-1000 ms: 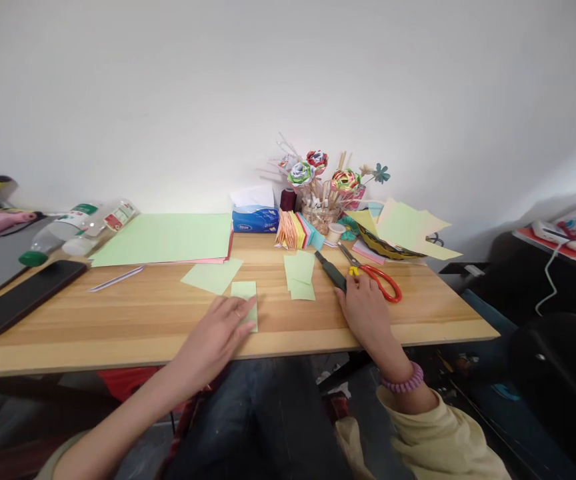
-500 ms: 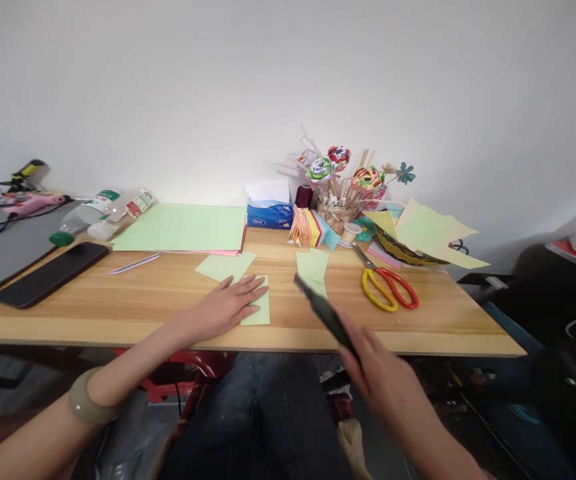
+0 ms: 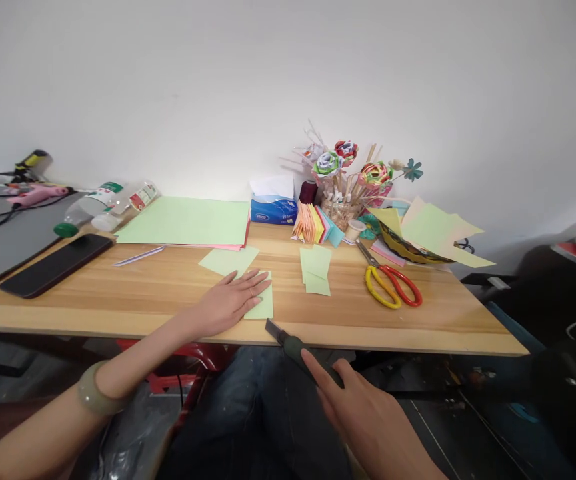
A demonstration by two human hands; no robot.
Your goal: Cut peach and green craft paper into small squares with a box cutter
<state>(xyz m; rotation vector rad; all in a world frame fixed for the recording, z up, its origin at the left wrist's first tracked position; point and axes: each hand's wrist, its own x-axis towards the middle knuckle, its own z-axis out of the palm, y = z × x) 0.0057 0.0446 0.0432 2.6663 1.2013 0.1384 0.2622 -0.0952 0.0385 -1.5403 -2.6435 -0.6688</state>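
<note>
My left hand [image 3: 231,301] lies flat with fingers spread on a small piece of green paper [image 3: 264,305], pressing it to the table. In my right hand [image 3: 355,407] is a dark utility knife [image 3: 295,348], its blade pointing up and left, close to the paper's lower right corner at the table's front edge. Whether the blade touches the paper I cannot tell. Behind my left hand a loose green paper piece [image 3: 228,260] rests at an angle. To the right, small cut green papers [image 3: 317,270] overlap one another.
Scissors [image 3: 391,283] with yellow and red handles lie on the right. At the back stand a tissue pack [image 3: 274,210] and a jar of paper flowers [image 3: 341,210]. Large green sheets [image 3: 188,223], a phone [image 3: 58,265] and plastic bottles [image 3: 91,208] occupy the left.
My right hand has brought the knife down and left, from over the small cut papers to the corner of the held paper. My left hand stays on the paper; the view has shifted slightly.
</note>
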